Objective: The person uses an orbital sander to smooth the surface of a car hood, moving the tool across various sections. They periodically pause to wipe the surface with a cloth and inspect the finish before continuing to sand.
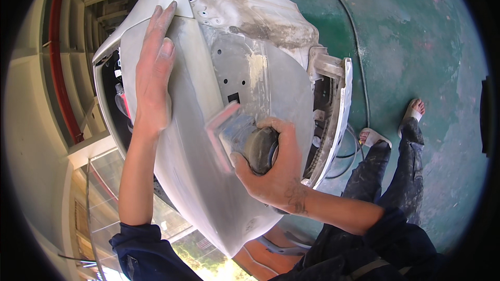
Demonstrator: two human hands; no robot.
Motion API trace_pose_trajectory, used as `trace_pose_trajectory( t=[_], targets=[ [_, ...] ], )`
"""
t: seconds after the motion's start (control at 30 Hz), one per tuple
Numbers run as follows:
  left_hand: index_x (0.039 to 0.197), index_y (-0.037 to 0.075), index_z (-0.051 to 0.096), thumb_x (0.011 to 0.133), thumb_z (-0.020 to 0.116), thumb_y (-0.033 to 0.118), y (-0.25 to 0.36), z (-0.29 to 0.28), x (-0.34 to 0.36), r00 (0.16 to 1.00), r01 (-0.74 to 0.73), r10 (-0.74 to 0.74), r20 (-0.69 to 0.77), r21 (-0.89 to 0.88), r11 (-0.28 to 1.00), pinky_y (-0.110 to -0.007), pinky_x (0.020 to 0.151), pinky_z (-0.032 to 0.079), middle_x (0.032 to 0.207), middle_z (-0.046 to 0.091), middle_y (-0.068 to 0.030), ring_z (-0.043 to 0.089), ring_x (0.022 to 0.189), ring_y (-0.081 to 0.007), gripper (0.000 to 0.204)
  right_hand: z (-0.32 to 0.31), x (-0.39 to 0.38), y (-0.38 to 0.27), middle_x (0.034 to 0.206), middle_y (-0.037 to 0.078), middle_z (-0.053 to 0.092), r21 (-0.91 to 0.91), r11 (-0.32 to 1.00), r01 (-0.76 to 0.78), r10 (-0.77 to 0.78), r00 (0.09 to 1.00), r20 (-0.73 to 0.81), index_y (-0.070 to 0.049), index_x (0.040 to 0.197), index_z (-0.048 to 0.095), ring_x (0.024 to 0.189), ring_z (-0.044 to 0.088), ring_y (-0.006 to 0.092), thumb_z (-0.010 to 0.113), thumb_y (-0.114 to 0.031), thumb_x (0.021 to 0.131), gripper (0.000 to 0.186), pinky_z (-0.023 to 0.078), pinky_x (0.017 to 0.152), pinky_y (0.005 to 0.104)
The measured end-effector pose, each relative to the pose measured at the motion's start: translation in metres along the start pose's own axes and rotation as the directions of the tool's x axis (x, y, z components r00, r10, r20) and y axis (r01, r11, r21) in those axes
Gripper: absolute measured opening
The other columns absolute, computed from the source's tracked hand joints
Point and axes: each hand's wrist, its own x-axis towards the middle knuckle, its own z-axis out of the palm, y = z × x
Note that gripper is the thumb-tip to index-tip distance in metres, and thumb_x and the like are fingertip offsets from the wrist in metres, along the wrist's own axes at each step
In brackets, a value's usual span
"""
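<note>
A sander (pixel 260 148) with a dark rounded top and a rectangular, pink-edged pad lies against the curved light-grey car body panel (pixel 182 88). My right hand (pixel 276 179) is wrapped round that top, thumb on one side and fingers on the other. The pad's edges look slightly blurred. My left hand (pixel 154 75) rests on the panel's upper left part, fingers stretched out and dusty, holding nothing. Between the hands and the far end is a recessed grey area with several dark holes and a cream filler patch (pixel 257 65).
A white bumper-like part (pixel 338 119) borders the panel on the right. A dark hose (pixel 355 36) runs across the green floor (pixel 416 41) to a coil near my feet. On the left are a red pipe (pixel 54 57) and a building frame.
</note>
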Motion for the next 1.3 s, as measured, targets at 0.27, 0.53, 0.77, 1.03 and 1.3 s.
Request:
trace_pose_trajectory(
  t=[0.27,0.53,0.77,1.03,1.3],
  targets=[
    [0.158,0.005,0.044,0.105,0.038,0.054,-0.002,-0.001,0.0,1.0,-0.016,0.016,-0.004,-0.008,1.0,-0.045,0.128,0.011,0.169,0.03,-0.0213,0.021,0.159,-0.0353,0.073,0.001,-0.004,0.003,0.11,0.019,0.056,0.027,0.996,0.082,-0.082,0.997,-0.017,-0.002,0.128,0.048,0.091,0.064,0.0363,0.084,-0.013,0.079,0.061,0.053,0.077,0.0444],
    [0.159,0.005,0.043,0.105,0.038,0.053,-0.002,0.0,0.0,1.0,-0.014,0.014,-0.005,-0.035,0.999,-0.045,0.128,0.011,0.169,0.031,-0.0207,0.021,0.159,-0.0345,0.073,0.001,-0.009,0.01,0.112,0.019,0.055,-0.01,0.996,0.087,-0.087,0.996,-0.006,-0.001,0.129,0.047,0.092,0.064,0.0368,0.085,-0.015,0.079,0.064,0.053,0.077,0.045],
    [0.159,0.004,0.043,0.104,0.038,0.055,0.002,0.002,0.0,0.999,0.034,-0.035,-0.013,-0.031,0.999,-0.045,0.128,0.01,0.169,0.031,-0.021,0.022,0.159,-0.0347,0.075,-0.01,-0.023,0.011,0.112,0.02,0.054,-0.048,0.999,0.005,0.0,0.994,0.111,-0.002,0.131,0.047,0.103,0.061,0.0375,0.085,-0.016,0.08,0.066,0.051,0.085,0.0455],
    [0.159,0.006,0.043,0.104,0.038,0.057,-0.002,0.0,0.004,1.0,-0.021,0.021,0.005,-0.021,1.0,-0.046,0.128,0.011,0.169,0.03,-0.021,0.021,0.16,-0.0351,0.075,-0.008,0.006,-0.003,0.11,0.02,0.056,0.001,1.0,-0.013,0.012,0.996,0.092,-0.003,0.127,0.05,0.097,0.061,0.0386,0.085,-0.015,0.078,0.061,0.052,0.08,0.0463],
    [0.159,0.005,0.042,0.104,0.038,0.055,0.005,-0.001,0.003,0.999,0.049,-0.049,-0.002,0.019,0.999,-0.047,0.128,0.011,0.169,0.03,-0.0226,0.021,0.16,-0.0357,0.075,-0.018,-0.017,-0.005,0.107,0.02,0.056,-0.073,0.997,-0.029,0.041,0.985,0.166,-0.003,0.126,0.05,0.095,0.062,0.0394,0.084,-0.015,0.079,0.059,0.053,0.078,0.0468]
  ],
)
